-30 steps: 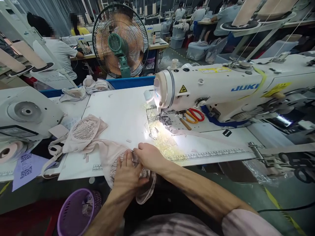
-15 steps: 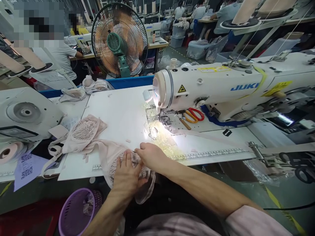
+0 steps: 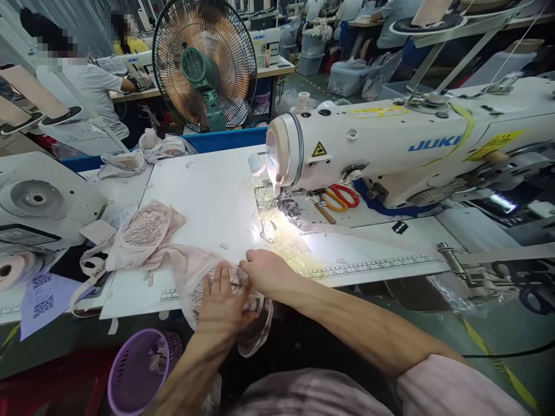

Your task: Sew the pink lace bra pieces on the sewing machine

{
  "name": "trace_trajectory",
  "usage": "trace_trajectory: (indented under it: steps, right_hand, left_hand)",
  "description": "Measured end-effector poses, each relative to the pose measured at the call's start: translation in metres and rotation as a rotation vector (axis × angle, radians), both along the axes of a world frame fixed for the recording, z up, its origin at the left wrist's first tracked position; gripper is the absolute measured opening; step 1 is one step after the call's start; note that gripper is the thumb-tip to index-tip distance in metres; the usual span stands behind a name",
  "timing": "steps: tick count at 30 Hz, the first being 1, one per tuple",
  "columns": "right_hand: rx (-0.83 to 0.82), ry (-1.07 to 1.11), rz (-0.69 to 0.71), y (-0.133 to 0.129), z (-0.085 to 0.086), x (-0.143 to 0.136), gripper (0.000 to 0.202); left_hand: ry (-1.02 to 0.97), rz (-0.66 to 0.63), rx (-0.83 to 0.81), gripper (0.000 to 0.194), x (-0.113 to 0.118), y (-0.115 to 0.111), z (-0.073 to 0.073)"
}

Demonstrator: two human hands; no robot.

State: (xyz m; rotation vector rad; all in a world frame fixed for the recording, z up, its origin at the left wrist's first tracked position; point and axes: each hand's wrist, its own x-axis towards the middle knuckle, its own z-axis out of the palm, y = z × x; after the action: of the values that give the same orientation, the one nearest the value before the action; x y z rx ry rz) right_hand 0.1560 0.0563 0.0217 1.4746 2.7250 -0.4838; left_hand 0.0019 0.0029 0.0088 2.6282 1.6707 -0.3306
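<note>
Left hand [image 3: 222, 307] pressing flat, right hand [image 3: 269, 276] pinching the seam, and with the lace garment [image 3: 184, 268] drooping over the front of the table [image 3: 203, 196], one hard tug could pucker it or drag it off!

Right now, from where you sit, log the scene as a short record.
left hand: flat on the garment, fingers spread
right hand: fingertip grip on the garment's edge
garment: pale pink, partly on the table, partly over its front edge
machine: white, lamp lit
scissors: red and yellow handles, by the machine
basket: purple, below the table
fan: beyond the table
</note>
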Motion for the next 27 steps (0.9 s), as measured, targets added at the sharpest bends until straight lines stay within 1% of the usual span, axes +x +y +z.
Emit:
trace_trajectory:
  steps: [4, 8, 12, 17, 19, 21, 23, 27]
  right_hand:
    - [-0.026, -0.051, 0.019, -0.004, 0.009, 0.007, 0.017]
    - [-0.024, -0.061, 0.028, -0.007, 0.012, 0.015, 0.016]
    - [0.015, -0.032, 0.016, -0.007, 0.008, 0.017, 0.015]
    - [0.067, 0.032, 0.027, -0.001, -0.005, 0.005, 0.016]
    - [0.063, 0.038, 0.032, 0.001, -0.007, -0.001, 0.014]
    - [0.051, 0.034, 0.036, 0.003, -0.005, -0.003, 0.014]
    - [0.026, 0.021, 0.040, 0.003, 0.000, -0.001, 0.013]
    - [-0.008, -0.019, 0.015, -0.003, 0.009, 0.015, 0.014]
  left_hand:
    - [0.000, -0.036, 0.045, 0.069, -0.002, 0.000, -0.004]
    - [0.014, -0.018, 0.017, 0.071, 0.000, 0.001, -0.003]
    - [0.014, 0.022, -0.032, 0.070, 0.004, 0.002, 0.003]
    - [-0.008, -0.020, 0.044, 0.064, 0.001, -0.002, 0.001]
    - [-0.002, -0.020, 0.042, 0.063, 0.000, -0.002, 0.000]
    - [0.008, -0.008, 0.012, 0.063, 0.000, -0.001, 0.000]
    - [0.025, 0.010, -0.025, 0.064, 0.002, 0.000, 0.002]
    - [0.042, 0.028, -0.058, 0.073, 0.005, 0.002, 0.006]
